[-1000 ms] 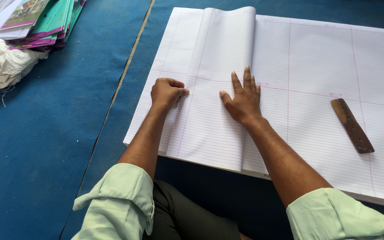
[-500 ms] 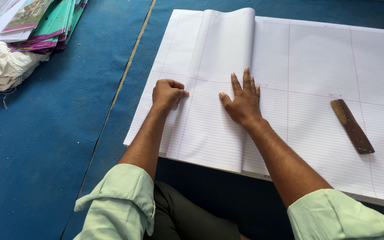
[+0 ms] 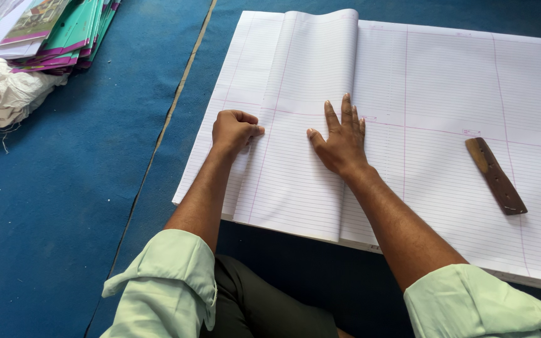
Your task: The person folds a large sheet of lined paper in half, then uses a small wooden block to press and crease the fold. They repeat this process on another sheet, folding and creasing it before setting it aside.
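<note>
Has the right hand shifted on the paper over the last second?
No. The right hand lies flat on the folded sheet, as far from the wooden stick as before; the left hand also stays put.

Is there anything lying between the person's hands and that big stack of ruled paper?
Nothing visible does. The left hand, curled into a fist, and the right hand, spread flat, both rest directly on the folded-over ruled sheet. The brown wooden stick lies off to the right, apart from both hands.
</note>
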A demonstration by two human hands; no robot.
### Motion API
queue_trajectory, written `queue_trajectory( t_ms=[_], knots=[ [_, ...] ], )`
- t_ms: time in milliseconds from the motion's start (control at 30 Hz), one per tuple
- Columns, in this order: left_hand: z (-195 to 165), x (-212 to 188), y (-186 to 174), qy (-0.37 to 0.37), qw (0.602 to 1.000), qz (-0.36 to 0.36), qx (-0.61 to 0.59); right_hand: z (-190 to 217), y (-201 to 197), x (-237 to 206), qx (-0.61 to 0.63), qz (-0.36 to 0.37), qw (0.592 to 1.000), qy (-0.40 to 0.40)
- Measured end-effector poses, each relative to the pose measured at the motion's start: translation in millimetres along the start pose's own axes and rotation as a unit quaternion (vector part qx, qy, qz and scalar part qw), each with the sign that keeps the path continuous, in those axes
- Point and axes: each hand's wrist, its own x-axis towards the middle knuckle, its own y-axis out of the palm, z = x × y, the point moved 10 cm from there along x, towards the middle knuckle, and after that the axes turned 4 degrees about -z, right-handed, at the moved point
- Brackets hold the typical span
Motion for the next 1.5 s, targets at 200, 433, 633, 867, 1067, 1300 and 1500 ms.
queue_trajectory(
  t_ms=[200, 433, 633, 867, 1067, 1300, 1500],
  knots=[
    [0.1, -0.5, 1.2, 0.000, 1.000, -0.001, -0.003, -0.3, -0.5, 0.4, 0.005, -0.001, 1.000, 0.001],
    [-1.6, -0.8, 1.3, 0.002, 1.000, -0.003, 0.005, -0.3, -2.1, 1.1, 0.016, -0.006, 1.000, 0.002],
    [-1.3, -0.8, 1.4, -0.001, 1.000, 0.001, 0.002, 0.8, -1.1, 0.0, 0.012, 0.002, 1.000, 0.002],
    [-4.0, -1.6, 2.4, -0.001, 1.000, 0.004, -0.004, -0.5, -3.7, -0.8, 0.005, 0.006, 1.000, -0.003],
    [-4.3, -1.6, 3.9, -0.008, 1.000, 0.011, -0.015, -0.8, -2.7, -2.1, -0.014, 0.013, 1.000, -0.002],
    [-7.5, -2.9, 3.9, -0.014, 1.000, 0.005, 0.013, 0.2, -1.1, -2.6, -0.067, 0.037, 0.997, -0.002],
    [-22.5, -1.9, 12.2, 0.019, 0.991, 0.014, 0.128, 3.4, -3.8, -3.2, -0.120, 0.061, 0.991, -0.003]
  ],
)
